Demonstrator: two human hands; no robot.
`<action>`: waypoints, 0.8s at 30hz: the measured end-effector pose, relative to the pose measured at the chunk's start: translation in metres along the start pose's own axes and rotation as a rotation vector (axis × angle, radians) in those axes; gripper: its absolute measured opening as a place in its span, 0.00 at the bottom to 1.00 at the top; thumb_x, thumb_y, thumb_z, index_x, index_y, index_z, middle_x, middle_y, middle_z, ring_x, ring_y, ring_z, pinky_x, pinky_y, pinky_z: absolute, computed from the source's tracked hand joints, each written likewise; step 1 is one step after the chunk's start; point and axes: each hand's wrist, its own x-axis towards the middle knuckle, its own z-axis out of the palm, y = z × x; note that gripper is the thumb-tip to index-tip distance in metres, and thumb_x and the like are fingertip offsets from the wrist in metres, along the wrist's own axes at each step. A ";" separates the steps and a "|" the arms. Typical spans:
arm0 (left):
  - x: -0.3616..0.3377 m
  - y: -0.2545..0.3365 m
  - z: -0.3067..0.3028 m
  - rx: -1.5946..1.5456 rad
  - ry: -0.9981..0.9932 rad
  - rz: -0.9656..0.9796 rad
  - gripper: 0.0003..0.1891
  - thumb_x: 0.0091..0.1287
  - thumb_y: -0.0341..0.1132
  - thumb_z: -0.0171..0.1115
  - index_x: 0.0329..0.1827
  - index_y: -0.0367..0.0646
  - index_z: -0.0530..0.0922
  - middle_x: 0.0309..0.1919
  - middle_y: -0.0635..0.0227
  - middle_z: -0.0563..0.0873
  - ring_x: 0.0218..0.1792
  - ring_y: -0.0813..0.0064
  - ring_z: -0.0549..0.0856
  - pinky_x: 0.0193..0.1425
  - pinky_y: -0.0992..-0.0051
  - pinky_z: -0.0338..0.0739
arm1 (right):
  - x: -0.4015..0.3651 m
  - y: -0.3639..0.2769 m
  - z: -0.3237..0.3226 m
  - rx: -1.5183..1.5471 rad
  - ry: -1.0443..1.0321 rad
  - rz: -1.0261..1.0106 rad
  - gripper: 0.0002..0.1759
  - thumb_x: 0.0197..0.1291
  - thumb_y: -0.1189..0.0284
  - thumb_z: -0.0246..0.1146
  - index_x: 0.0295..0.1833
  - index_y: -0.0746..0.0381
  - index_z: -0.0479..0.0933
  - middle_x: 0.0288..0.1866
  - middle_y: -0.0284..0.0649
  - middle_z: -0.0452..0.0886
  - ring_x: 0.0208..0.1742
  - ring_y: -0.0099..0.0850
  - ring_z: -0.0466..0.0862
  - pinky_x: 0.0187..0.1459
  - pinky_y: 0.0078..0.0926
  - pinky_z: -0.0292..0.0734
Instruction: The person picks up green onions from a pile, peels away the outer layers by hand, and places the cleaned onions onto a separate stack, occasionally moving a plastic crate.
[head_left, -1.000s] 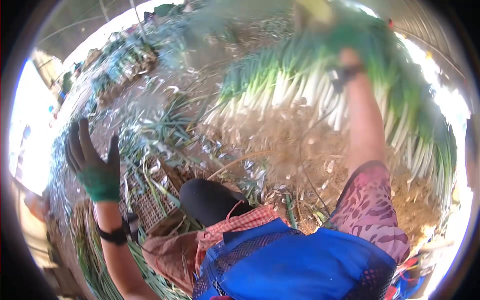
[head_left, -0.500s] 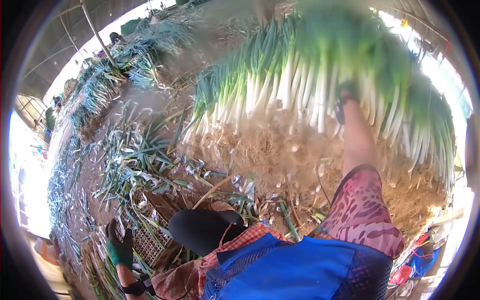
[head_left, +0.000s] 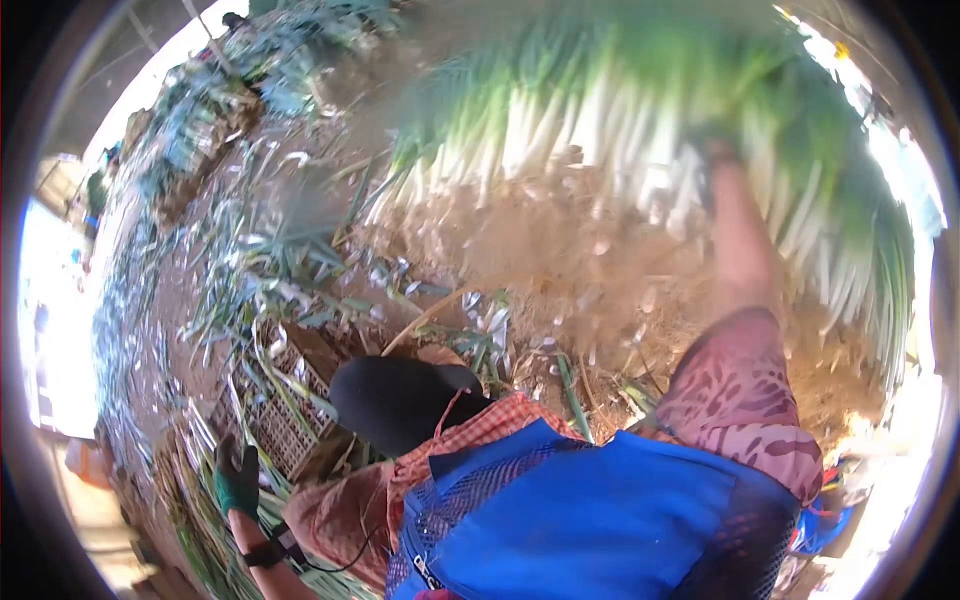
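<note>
A broad row of green onions (head_left: 560, 110), with white stems and long hairy roots (head_left: 560, 240), lies along the far side in front of me. My right hand (head_left: 712, 165), in a dark glove, is stretched out among the white stems right of the row's middle. Motion smears its fingers, so its hold on any stem cannot be made out. At the lower left, my left hand (head_left: 238, 482) wears a green glove. Its fingers are apart with nothing between them, close to a plastic crate (head_left: 280, 410) and some loose leaves (head_left: 185, 500).
Trimmed leaves and scraps (head_left: 280, 265) litter the soil on the left. More onion heaps (head_left: 190, 130) lie at the upper left. My bent dark-clad knee (head_left: 400, 400) is beside the crate. A blue item (head_left: 825, 525) lies at the lower right.
My right hand has moved slightly up and to the right among the onions, and the stems around it are more blurred. My left hand stays near the crate with its fingers apart.
</note>
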 end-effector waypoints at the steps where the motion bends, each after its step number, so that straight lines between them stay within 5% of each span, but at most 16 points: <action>1: -0.011 0.025 -0.017 0.052 -0.053 -0.164 0.25 0.63 0.40 0.68 0.60 0.38 0.76 0.58 0.53 0.81 0.59 0.57 0.80 0.62 0.64 0.73 | -0.008 -0.012 -0.005 -0.002 0.011 -0.070 0.24 0.65 0.58 0.56 0.61 0.61 0.77 0.54 0.51 0.82 0.58 0.37 0.82 0.56 0.32 0.78; 4: -0.029 -0.002 -0.023 -0.128 -0.016 -0.064 0.17 0.67 0.33 0.63 0.57 0.38 0.79 0.53 0.57 0.84 0.57 0.64 0.81 0.62 0.68 0.74 | -0.019 -0.064 -0.005 0.060 0.170 -0.522 0.22 0.68 0.63 0.55 0.63 0.63 0.74 0.52 0.54 0.82 0.57 0.40 0.82 0.55 0.35 0.79; 6: -0.031 0.036 -0.029 -0.494 0.013 0.007 0.13 0.70 0.26 0.57 0.55 0.37 0.81 0.53 0.60 0.84 0.56 0.69 0.81 0.62 0.71 0.73 | -0.051 -0.126 -0.004 0.057 0.142 -0.784 0.22 0.68 0.63 0.55 0.63 0.63 0.74 0.52 0.54 0.82 0.56 0.40 0.82 0.54 0.35 0.79; 7: -0.029 0.082 -0.045 -0.492 0.030 0.302 0.14 0.68 0.20 0.55 0.53 0.35 0.81 0.54 0.59 0.83 0.57 0.68 0.81 0.62 0.73 0.73 | -0.072 -0.157 -0.002 0.054 0.122 -0.921 0.23 0.67 0.63 0.55 0.62 0.63 0.74 0.52 0.54 0.82 0.56 0.40 0.82 0.54 0.35 0.79; 10: -0.043 0.222 -0.090 -1.081 -0.204 0.673 0.15 0.57 0.22 0.63 0.48 0.35 0.83 0.54 0.50 0.81 0.54 0.60 0.83 0.56 0.65 0.78 | -0.154 -0.248 0.007 0.029 0.053 -1.331 0.23 0.67 0.62 0.56 0.62 0.63 0.74 0.52 0.54 0.82 0.56 0.40 0.83 0.54 0.35 0.79; 17: -0.069 0.257 -0.092 -0.813 -0.259 1.012 0.15 0.57 0.27 0.63 0.48 0.37 0.82 0.51 0.51 0.82 0.52 0.58 0.83 0.54 0.63 0.79 | -0.400 -0.380 0.058 0.030 -0.225 -2.210 0.24 0.67 0.60 0.57 0.62 0.62 0.74 0.51 0.53 0.82 0.54 0.41 0.83 0.53 0.35 0.78; 24: -0.087 0.230 -0.091 -0.600 -0.084 1.099 0.15 0.58 0.32 0.63 0.49 0.39 0.82 0.47 0.52 0.83 0.50 0.56 0.83 0.52 0.62 0.79 | -0.607 -0.432 0.115 -0.004 -0.395 -2.726 0.24 0.66 0.59 0.59 0.62 0.62 0.75 0.51 0.53 0.82 0.53 0.41 0.83 0.53 0.36 0.78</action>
